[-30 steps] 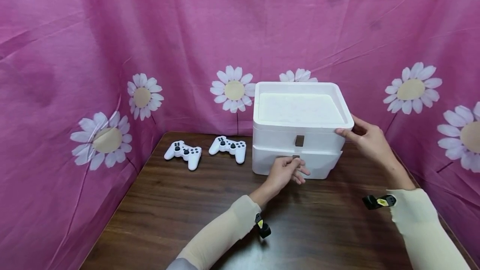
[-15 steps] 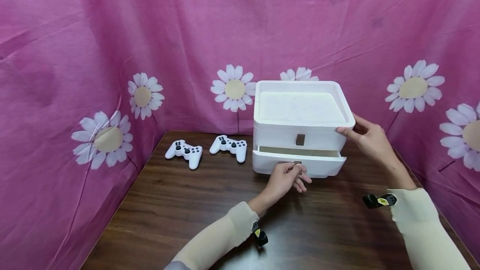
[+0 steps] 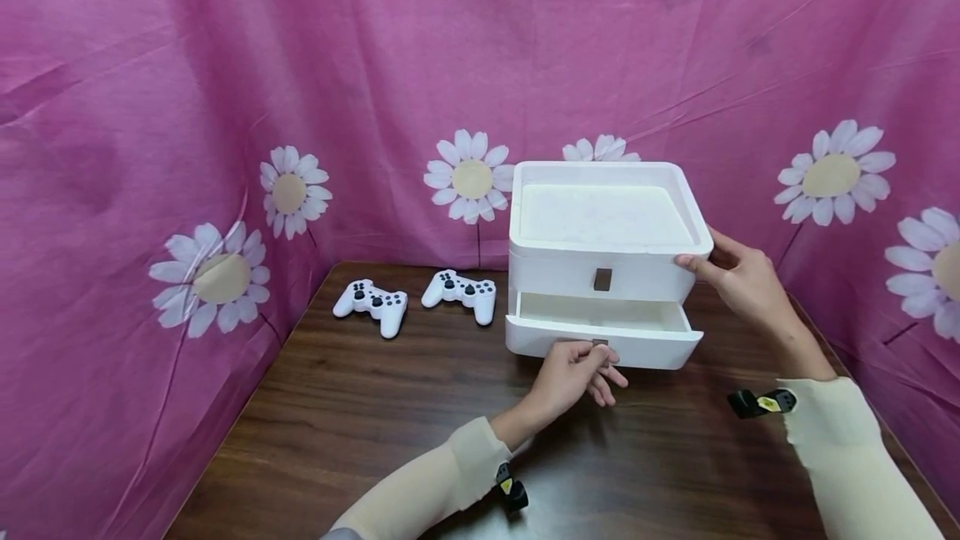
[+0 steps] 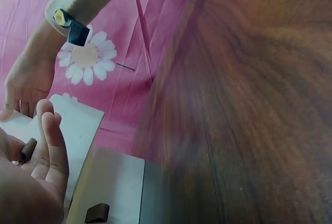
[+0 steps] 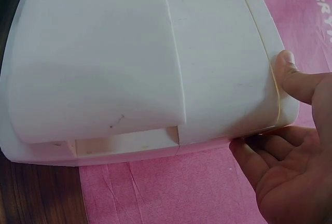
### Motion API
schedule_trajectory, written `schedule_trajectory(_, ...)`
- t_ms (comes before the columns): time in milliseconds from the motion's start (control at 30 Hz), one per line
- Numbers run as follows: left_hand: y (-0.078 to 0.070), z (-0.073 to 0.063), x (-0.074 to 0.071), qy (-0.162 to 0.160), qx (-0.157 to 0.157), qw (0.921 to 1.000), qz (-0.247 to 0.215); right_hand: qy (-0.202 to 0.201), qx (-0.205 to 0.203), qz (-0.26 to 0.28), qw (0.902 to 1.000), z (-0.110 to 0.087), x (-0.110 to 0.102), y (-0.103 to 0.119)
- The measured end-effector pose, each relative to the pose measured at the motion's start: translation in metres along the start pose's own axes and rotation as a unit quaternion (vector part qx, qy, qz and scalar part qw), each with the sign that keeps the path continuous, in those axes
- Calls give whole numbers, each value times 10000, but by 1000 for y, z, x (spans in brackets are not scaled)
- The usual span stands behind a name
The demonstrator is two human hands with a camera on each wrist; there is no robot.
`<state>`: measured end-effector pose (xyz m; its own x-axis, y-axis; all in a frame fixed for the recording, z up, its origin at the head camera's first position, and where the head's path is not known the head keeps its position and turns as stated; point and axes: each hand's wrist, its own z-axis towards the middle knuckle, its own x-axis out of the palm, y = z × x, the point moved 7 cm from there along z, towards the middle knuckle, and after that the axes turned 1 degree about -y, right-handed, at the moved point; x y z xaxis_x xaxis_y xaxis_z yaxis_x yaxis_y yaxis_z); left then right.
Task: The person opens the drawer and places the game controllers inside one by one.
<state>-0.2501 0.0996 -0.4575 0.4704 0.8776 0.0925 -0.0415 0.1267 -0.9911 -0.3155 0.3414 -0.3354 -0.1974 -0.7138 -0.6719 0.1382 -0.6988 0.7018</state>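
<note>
A white two-drawer storage box (image 3: 609,250) stands on the table, with a shallow tray-like top. Its lower drawer (image 3: 547,338) is pulled out toward me, and the inside that shows is bare. My left hand (image 3: 573,375) pinches the small brown pull tab (image 4: 28,150) of that drawer between thumb and forefinger, the other fingers extended. The upper drawer (image 3: 555,275) is closed, its own brown tab (image 3: 602,279) hanging at the front. At the right front corner of the top, my right hand (image 3: 738,282) grips the box, thumb on the rim and fingers around the side.
Two white game controllers (image 3: 371,304) lie side by side on the brown wooden table (image 3: 360,407), left of the box. A pink cloth (image 3: 390,65) with large daisies hangs behind and along both sides.
The lower drawer has slid out from nearly closed to well open as my left hand drew its tab toward me. My right hand has kept its grip on the box corner.
</note>
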Motion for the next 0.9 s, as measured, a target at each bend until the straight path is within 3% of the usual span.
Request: schedule_trajectory(900, -5, -43, 18, 551, 104, 9982, -215, 156, 210, 69, 9996, 0, 5, -4)
